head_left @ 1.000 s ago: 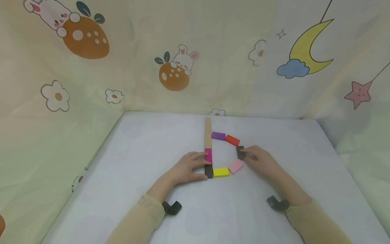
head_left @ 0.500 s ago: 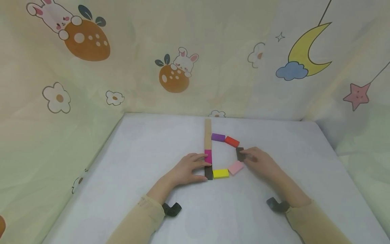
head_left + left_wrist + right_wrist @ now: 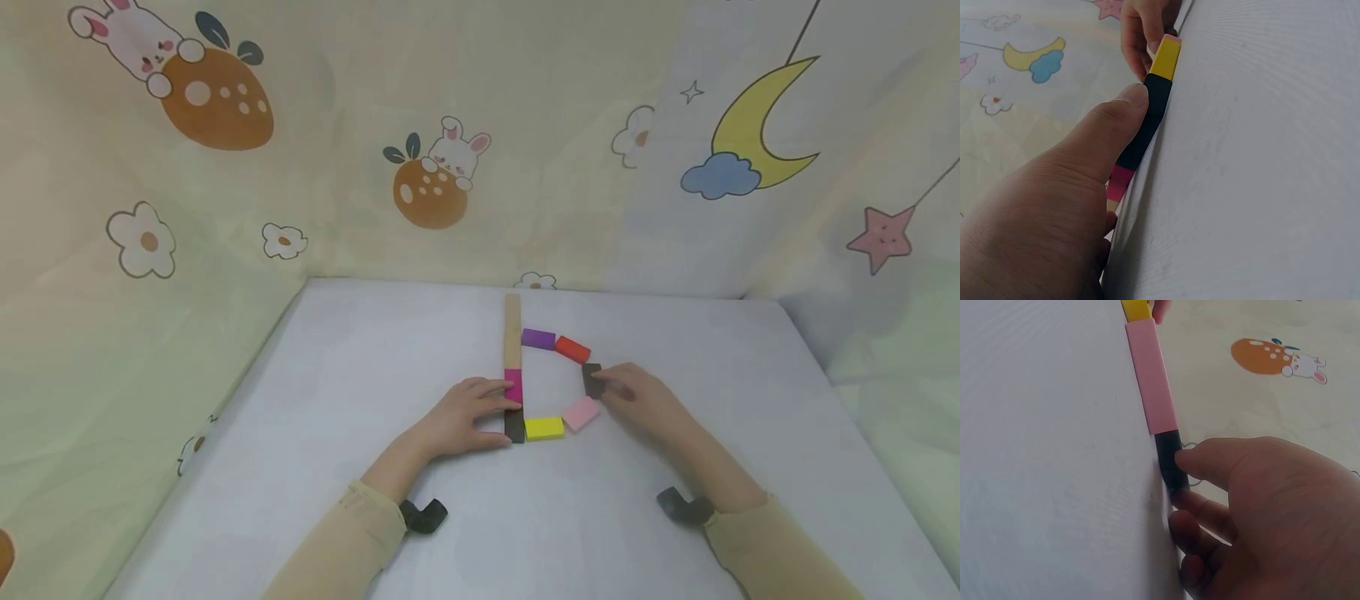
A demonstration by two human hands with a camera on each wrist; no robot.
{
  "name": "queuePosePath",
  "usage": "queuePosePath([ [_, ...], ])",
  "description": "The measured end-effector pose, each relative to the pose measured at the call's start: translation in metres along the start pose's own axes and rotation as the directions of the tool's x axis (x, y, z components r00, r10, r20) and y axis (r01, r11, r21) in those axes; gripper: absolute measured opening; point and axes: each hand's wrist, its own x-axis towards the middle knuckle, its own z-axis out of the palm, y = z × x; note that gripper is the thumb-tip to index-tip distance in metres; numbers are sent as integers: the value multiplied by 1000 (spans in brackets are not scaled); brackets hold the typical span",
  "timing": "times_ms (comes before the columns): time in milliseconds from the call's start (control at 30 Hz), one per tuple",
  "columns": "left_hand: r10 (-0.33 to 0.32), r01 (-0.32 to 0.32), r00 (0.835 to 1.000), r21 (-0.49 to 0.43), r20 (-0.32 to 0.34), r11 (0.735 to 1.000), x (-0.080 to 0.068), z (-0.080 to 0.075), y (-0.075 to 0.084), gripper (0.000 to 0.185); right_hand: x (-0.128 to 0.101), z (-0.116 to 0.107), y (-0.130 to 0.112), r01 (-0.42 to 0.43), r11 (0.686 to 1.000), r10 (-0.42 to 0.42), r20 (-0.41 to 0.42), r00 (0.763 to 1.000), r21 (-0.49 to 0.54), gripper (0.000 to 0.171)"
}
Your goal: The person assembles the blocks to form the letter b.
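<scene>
Flat rectangular blocks lie in a D-like outline on the white table. My left hand (image 3: 461,417) rests at its straight side, fingers extended over the magenta block (image 3: 513,376) and thumb at the near end of a black block (image 3: 513,425). At the curve's right, my right hand (image 3: 641,398) pinches a second black block (image 3: 1168,447) between thumb and finger. This block sits between the pink block (image 3: 581,414) and the red block (image 3: 572,349). A yellow block (image 3: 543,429) links the pink one to the left black one. A purple block (image 3: 538,339) adjoins the red one.
A plain wood-coloured strip (image 3: 513,329) continues the straight side toward the back of the white table (image 3: 375,333). Printed cloth (image 3: 555,167) hangs behind and around the table. Dark curved pieces (image 3: 426,517) stick out at both sleeve cuffs.
The whole head view has shifted down slightly. Both hands and the blocks keep their places relative to one another.
</scene>
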Motion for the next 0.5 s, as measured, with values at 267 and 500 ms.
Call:
queuePosePath([
  [267,13,-13,1000,7,-6,1000,0,-1,0,59,1,-1,1,9,1000,-9,2,1000,7,43],
  [500,44,-44,999,-3,-13,999,1,1,-2,62,0,-3,2,12,1000,-12,3,1000,-4,45],
])
